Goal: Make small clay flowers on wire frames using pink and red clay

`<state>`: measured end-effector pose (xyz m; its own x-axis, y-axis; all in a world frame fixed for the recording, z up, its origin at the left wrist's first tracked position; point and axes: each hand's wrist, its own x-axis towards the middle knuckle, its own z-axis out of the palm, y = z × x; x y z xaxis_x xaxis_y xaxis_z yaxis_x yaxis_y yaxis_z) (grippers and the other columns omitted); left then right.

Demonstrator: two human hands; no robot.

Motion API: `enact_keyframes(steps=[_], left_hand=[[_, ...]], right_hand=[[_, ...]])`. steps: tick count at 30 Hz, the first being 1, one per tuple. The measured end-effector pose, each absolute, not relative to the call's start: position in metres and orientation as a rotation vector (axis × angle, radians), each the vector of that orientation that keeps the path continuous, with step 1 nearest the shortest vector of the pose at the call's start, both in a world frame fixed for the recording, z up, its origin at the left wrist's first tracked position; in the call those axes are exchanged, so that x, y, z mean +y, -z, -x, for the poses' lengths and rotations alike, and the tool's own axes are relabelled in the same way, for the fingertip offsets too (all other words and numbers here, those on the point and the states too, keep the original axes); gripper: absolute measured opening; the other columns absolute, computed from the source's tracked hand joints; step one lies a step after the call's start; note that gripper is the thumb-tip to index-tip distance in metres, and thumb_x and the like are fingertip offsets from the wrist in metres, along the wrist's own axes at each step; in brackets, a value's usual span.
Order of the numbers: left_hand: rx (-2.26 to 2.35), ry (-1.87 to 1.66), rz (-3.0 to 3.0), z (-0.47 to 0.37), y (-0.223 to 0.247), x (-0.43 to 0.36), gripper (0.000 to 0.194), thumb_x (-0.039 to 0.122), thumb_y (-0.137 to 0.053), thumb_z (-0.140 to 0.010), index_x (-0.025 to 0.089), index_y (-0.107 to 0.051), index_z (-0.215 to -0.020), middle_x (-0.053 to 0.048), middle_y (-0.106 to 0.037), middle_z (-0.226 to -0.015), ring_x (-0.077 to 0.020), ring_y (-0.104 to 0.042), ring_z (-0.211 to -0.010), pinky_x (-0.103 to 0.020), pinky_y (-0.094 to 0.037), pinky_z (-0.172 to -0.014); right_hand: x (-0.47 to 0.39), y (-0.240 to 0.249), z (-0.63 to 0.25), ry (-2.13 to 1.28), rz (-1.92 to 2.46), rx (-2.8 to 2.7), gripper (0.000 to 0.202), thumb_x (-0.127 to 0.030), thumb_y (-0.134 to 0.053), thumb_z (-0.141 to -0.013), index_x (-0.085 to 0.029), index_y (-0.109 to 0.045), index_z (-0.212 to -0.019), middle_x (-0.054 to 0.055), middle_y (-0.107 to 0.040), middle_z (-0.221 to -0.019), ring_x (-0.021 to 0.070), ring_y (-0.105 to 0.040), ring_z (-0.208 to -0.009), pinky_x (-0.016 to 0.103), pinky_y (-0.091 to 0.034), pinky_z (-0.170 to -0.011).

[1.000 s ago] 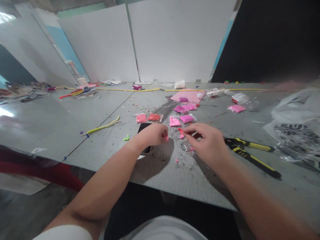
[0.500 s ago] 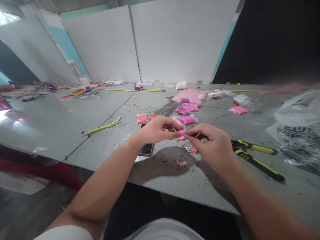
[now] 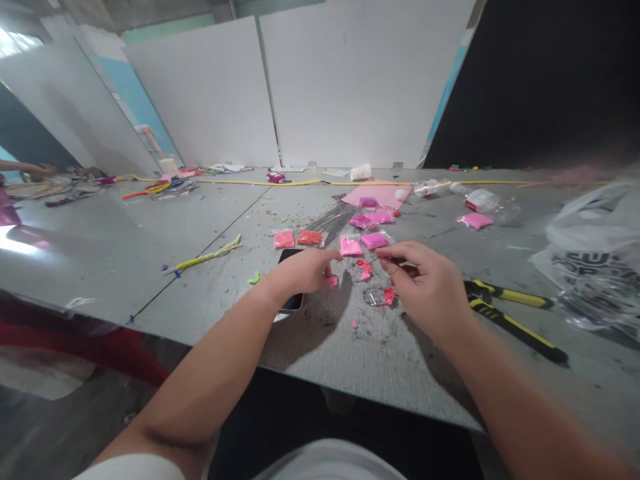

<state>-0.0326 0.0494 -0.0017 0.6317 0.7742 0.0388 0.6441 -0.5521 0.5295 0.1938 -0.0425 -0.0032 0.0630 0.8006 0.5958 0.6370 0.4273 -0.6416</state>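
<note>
In my left hand (image 3: 305, 270) I hold a small pink lump (image 3: 332, 281), low between my curled fingers, while my forefinger reaches out toward the right. The lump is partly covered, so I cannot tell its long axis. On my right hand (image 3: 425, 277) the thumb and forefinger are narrow, almost together; if they grip a thin wire, I cannot tell.

Between my two hands is the far wire loop (image 3: 357, 271). At its right side sits a red-pink piece (image 3: 365, 269), a little longer than wide, which slants from far left to near right and looks crumpled. Nearer to me, the second wire loop (image 3: 373, 297) lies on the grey table (image 3: 310, 343), its long axis going left to right, with a bright coral piece (image 3: 389, 296), uneven at the edges, at the right end.
</note>
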Motion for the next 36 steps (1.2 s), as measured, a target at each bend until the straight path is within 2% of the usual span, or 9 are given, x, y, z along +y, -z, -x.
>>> enact_keyframes(steps=[4,8,13,16,20,25,29,33,36], left_hand=[[1.116,-0.545,-2.324,0.033,-0.009,0.049,0.043,0.039,-0.08,-0.08,0.017,-0.071,-0.115,-0.009,-0.074,-0.104,-0.0208,-0.067,-0.088,-0.03,-0.049,-0.076],[0.978,-0.686,-2.194,0.023,-0.02,0.038,0.039,0.052,-0.063,-0.095,0.017,-0.069,-0.109,-0.007,-0.072,-0.096,-0.0169,-0.066,-0.085,-0.028,-0.052,-0.074],[0.672,-0.682,-1.84,0.013,-0.025,0.019,0.025,0.04,-0.066,-0.095,0.015,-0.065,-0.091,0.001,-0.061,-0.073,-0.0089,-0.056,-0.062,-0.023,-0.046,-0.059],[0.514,-0.616,-1.683,0.012,-0.029,0.011,0.02,0.03,-0.073,-0.09,0.014,-0.065,-0.081,0.002,-0.059,-0.068,-0.0071,-0.055,-0.061,-0.021,-0.046,-0.06],[0.468,-0.565,-1.626,0.013,-0.032,0.007,0.016,0.024,-0.077,-0.086,0.013,-0.066,-0.08,0.003,-0.062,-0.07,-0.0064,-0.058,-0.062,-0.02,-0.047,-0.061],[0.462,-0.636,-1.603,0.012,-0.033,0.007,0.013,0.018,-0.07,-0.089,0.013,-0.067,-0.079,0.004,-0.06,-0.066,-0.0049,-0.055,-0.058,-0.019,-0.044,-0.057],[0.487,-0.681,-1.601,0.012,-0.035,0.006,0.017,0.024,-0.075,-0.088,0.012,-0.068,-0.079,0.004,-0.059,-0.063,-0.0048,-0.053,-0.057,-0.019,-0.041,-0.055],[0.475,-0.656,-1.593,0.012,-0.036,0.004,0.015,0.022,-0.074,-0.089,0.012,-0.069,-0.079,0.003,-0.06,-0.064,-0.0047,-0.054,-0.056,-0.019,-0.042,-0.054],[0.452,-0.638,-1.586,0.013,-0.035,0.006,0.012,0.018,-0.071,-0.09,0.012,-0.07,-0.08,0.003,-0.061,-0.065,-0.0045,-0.054,-0.056,-0.019,-0.043,-0.055]], right_hand=[[-0.045,0.002,-0.194,-0.2,1.297,-1.606,0.012,-0.027,-0.067,-0.094,-0.025,-0.077,-0.097,0.003,-0.079,-0.087,0.0197,-0.071,-0.071,0.035,-0.055,-0.067],[-0.049,-0.002,-0.191,-0.185,1.224,-1.654,0.011,-0.034,-0.069,-0.096,-0.025,-0.074,-0.094,0.002,-0.077,-0.085,0.0174,-0.068,-0.068,0.032,-0.055,-0.062],[-0.054,-0.004,-0.185,-0.083,1.015,-1.755,0.004,-0.026,-0.068,-0.098,-0.025,-0.072,-0.096,0.003,-0.073,-0.098,0.0176,-0.07,-0.088,0.031,-0.057,-0.072],[-0.057,-0.003,-0.181,-0.002,0.93,-1.781,0.009,-0.019,-0.067,-0.097,-0.026,-0.072,-0.101,0.003,-0.071,-0.102,0.0166,-0.068,-0.093,0.031,-0.056,-0.079],[-0.06,-0.002,-0.179,0.027,0.874,-1.836,0.014,-0.013,-0.067,-0.096,-0.025,-0.072,-0.103,0.003,-0.07,-0.103,0.0155,-0.068,-0.094,0.032,-0.055,-0.083],[-0.06,-0.004,-0.18,0.015,0.856,-1.851,0.016,-0.012,-0.069,-0.095,-0.023,-0.075,-0.106,0.005,-0.07,-0.103,0.0155,-0.068,-0.092,0.031,-0.057,-0.079],[-0.062,-0.006,-0.181,-0.013,0.855,-1.835,0.022,-0.012,-0.07,-0.093,-0.024,-0.077,-0.111,0.005,-0.071,-0.107,0.0151,-0.07,-0.091,0.028,-0.058,-0.07],[-0.063,-0.007,-0.183,-0.044,0.852,-1.841,0.023,-0.01,-0.071,-0.092,-0.025,-0.079,-0.108,0.004,-0.073,-0.104,0.0123,-0.068,-0.082,0.023,-0.052,-0.054],[-0.062,-0.009,-0.185,-0.047,0.831,-1.845,0.021,-0.011,-0.073,-0.09,-0.026,-0.08,-0.104,0.004,-0.074,-0.102,0.0134,-0.068,-0.082,0.024,-0.052,-0.054]])
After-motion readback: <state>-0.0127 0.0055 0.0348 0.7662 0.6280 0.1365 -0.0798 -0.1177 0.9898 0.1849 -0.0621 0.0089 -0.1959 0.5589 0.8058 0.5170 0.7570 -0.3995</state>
